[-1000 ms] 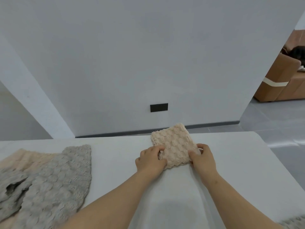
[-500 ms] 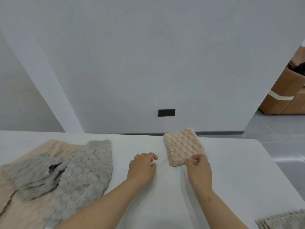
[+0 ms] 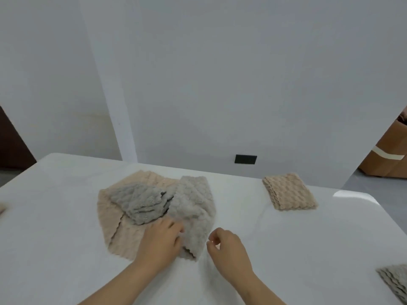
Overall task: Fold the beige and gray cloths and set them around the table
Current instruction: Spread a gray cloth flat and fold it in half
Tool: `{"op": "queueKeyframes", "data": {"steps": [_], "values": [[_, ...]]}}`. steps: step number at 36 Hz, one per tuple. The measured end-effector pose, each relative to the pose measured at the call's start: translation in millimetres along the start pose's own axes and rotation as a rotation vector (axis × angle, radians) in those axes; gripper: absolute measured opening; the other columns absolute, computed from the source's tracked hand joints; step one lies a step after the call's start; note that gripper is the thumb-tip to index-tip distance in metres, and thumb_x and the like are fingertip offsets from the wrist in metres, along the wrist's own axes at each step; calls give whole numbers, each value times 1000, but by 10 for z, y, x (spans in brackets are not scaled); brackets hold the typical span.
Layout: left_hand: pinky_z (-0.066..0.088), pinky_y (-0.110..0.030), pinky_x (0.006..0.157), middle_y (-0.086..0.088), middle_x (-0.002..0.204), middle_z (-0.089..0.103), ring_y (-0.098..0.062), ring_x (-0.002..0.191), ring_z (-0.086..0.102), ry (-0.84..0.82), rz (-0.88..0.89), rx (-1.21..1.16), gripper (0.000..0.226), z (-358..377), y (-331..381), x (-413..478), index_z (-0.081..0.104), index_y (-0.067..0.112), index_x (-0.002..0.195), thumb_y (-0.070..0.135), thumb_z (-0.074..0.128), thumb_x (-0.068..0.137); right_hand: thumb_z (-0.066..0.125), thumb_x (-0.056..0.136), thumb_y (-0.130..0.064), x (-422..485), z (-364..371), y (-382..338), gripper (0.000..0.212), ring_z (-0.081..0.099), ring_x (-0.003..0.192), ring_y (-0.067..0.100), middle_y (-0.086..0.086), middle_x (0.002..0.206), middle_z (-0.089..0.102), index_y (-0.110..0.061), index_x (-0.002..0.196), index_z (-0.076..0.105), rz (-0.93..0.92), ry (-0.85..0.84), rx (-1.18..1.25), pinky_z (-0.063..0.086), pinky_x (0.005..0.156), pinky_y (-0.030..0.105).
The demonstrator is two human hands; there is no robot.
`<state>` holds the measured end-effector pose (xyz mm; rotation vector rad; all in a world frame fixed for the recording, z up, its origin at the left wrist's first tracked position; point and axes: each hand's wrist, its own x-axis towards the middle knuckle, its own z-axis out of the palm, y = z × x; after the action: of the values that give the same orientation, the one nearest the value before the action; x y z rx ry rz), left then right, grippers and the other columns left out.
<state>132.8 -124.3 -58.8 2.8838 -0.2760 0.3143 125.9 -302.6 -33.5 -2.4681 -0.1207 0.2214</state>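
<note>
Left grip (image 3: 161,237) flat on gray cloth (image 3: 193,214)

White glossy table (image 3: 308,249) with rounded corners fills lower frame, light glare near its right corner. Behind it plain pale gray wall (image 3: 220,73) with a small black outlet plate (image 3: 245,159) low down; a vertical wall edge runs at left. Brown sofa (image 3: 389,155) on gray floor (image 3: 374,183) at far right, dark brown panel (image 3: 11,146) at far left.
</note>
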Motion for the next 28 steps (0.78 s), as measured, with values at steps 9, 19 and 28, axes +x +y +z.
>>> {"op": "queueKeyframes", "data": {"steps": [9, 19, 28], "values": [[54, -31, 65, 5, 96, 64, -18, 84, 65, 20, -41, -80, 35, 135, -1002, -473, 55, 30, 92, 23, 70, 61, 45, 92, -29, -53, 954, -626, 37, 42, 120, 13, -8, 131, 46, -26, 129, 45, -72, 98, -96, 33, 95, 20], [47, -25, 73, 13, 91, 62, -9, 89, 56, 147, -20, -104, 28, 389, -1428, -676, 64, 31, 91, 43, 42, 78, 46, 89, -31, 34, 1507, -582, 49, 39, 120, 16, -12, 133, 48, -30, 136, 31, 66, 317, -125, 29, 100, 28], [30, -27, 96, 11, 120, 52, -13, 117, 43, 168, -66, -119, 27, 386, -1362, -965, 56, 26, 117, 30, 43, 93, 40, 93, -32, -90, 1644, -532, 30, 45, 113, 24, -1, 121, 55, -26, 119, 53, 51, 429, -310, 33, 94, 33]]}}
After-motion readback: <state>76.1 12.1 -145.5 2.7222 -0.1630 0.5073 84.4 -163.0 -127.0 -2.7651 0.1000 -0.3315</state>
